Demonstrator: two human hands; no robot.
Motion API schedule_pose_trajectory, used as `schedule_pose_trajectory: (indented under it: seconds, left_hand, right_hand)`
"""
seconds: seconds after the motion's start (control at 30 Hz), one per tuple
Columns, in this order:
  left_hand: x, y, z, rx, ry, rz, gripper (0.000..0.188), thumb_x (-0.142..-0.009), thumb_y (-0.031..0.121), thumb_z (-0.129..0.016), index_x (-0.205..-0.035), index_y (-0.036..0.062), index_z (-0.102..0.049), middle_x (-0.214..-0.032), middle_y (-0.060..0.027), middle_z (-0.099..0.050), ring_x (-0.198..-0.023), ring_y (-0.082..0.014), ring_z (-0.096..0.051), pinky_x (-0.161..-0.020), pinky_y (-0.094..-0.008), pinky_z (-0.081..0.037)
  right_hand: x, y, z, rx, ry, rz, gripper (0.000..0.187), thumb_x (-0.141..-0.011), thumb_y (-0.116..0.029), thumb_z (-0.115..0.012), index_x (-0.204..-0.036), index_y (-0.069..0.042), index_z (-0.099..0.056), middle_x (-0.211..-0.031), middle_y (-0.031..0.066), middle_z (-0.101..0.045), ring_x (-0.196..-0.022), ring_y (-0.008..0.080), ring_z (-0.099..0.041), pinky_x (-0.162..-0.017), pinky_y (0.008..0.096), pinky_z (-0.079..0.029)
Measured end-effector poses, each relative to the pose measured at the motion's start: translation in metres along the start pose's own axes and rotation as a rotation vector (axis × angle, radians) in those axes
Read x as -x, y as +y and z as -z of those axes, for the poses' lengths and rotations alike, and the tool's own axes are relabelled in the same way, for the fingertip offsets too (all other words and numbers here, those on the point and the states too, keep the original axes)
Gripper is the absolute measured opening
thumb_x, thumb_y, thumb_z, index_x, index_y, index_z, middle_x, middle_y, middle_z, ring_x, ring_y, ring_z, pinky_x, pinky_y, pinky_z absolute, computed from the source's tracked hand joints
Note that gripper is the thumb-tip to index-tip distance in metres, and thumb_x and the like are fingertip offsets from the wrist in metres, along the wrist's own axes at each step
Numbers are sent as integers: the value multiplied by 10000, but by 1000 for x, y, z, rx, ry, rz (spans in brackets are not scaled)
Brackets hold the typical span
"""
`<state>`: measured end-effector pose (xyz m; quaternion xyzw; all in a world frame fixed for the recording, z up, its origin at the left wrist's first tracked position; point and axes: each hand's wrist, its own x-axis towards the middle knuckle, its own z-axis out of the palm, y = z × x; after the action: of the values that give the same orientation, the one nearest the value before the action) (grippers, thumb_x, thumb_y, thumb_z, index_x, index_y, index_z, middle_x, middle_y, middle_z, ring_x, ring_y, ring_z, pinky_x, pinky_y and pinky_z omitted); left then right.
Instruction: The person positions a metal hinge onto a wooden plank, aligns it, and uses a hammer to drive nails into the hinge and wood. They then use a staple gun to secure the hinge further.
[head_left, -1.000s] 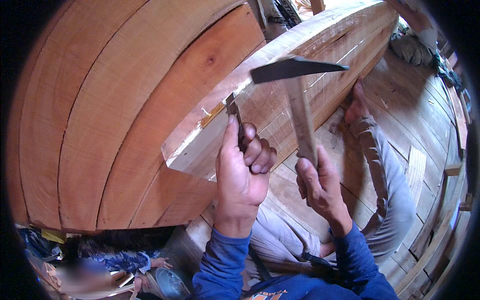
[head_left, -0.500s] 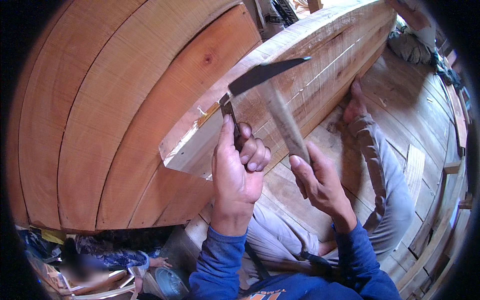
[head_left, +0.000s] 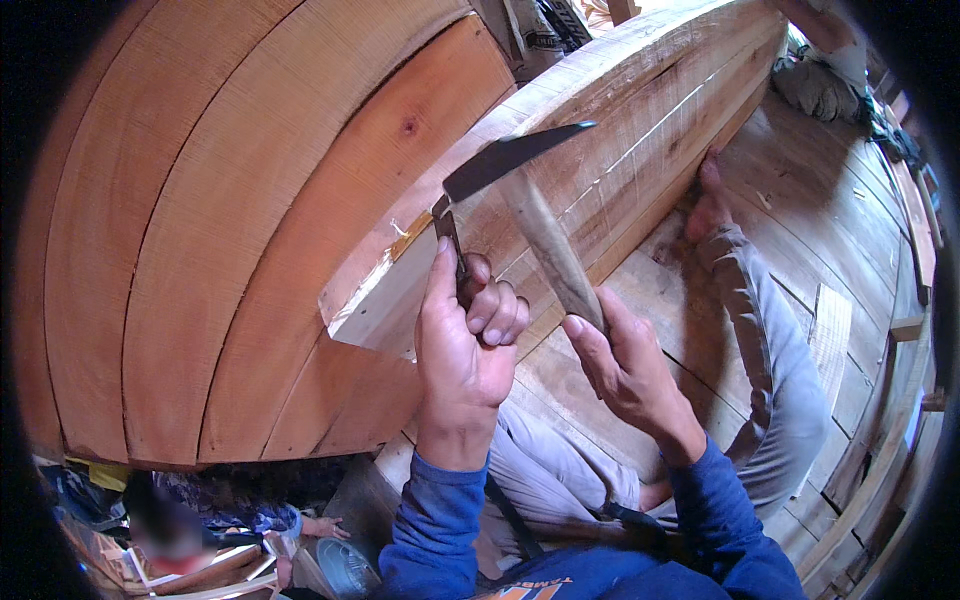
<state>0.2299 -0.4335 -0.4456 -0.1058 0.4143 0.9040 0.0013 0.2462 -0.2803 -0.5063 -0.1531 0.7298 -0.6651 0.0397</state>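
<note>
My left hand (head_left: 470, 330) is closed around a narrow dark metal tool (head_left: 446, 230) that looks like a chisel, the index finger stretched along it. In my right hand (head_left: 635, 375) is a hammer (head_left: 548, 240) with a pale wooden handle and a dark head tapering to a point. The blunt face of its head is at the upper end of the chisel, touching or nearly so. Both tools are in front of a pale timber (head_left: 385, 300) with a rough, splintered upper edge. My left hand hides the chisel's lower part.
Curved reddish planks (head_left: 290, 220) rise at the left. A long planked wooden side (head_left: 640, 150) runs to the upper right. My legs (head_left: 765, 340) rest on a board floor (head_left: 830, 210) with loose strips. Another person (head_left: 830, 70) sits far right; one more (head_left: 240, 505) is lower left, near a round basin (head_left: 345, 568).
My two hands, the chisel and the hammer have shifted slightly to the left. The hammer's head stays at the chisel's end, and both grips are the same.
</note>
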Motion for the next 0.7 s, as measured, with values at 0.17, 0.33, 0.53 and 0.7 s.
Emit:
schedule_pose_trajectory:
  seconds: [0.17, 0.33, 0.53, 0.7]
  left_hand:
    - [-2, -1, 1, -19, -6, 0, 417, -995, 408, -399, -734, 97, -494, -462, 58, -226, -386, -83, -228, -426, -250, -230]
    - [3, 4, 0, -75, 81, 9, 431, -985, 411, -421, -713, 90, -514, -465, 45, -268, -403, -94, -287, -436, -249, -256]
    - [3, -6, 10, -35, -28, -36, 445, -972, 397, -456, -639, 107, -503, -462, 37, -280, -406, -96, -308, -426, -251, -252]
    - [1, -7, 7, -73, -21, -87, 461, -976, 383, -456, -591, 131, -434, -434, 47, -222, -374, -87, -240, -415, -250, -225]
  right_hand:
    - [0, 2, -7, -29, -5, -59, 275, -934, -249, -549, -971, 8, -459, -672, 270, -504, -629, 442, -522, -574, 456, -409]
    - [-1, 5, -5, -20, -13, -12, 273, -937, -251, -542, -990, 7, -469, -677, 268, -512, -639, 439, -539, -567, 442, -409]
    - [11, 1, -1, -205, 134, -59, 218, -935, -220, -542, -990, -15, -494, -650, 189, -522, -581, 291, -554, -555, 372, -423]
    - [8, 13, -12, -96, 102, -35, 179, -918, -178, -557, -1004, -28, -506, -654, 154, -532, -577, 249, -561, -568, 349, -442]
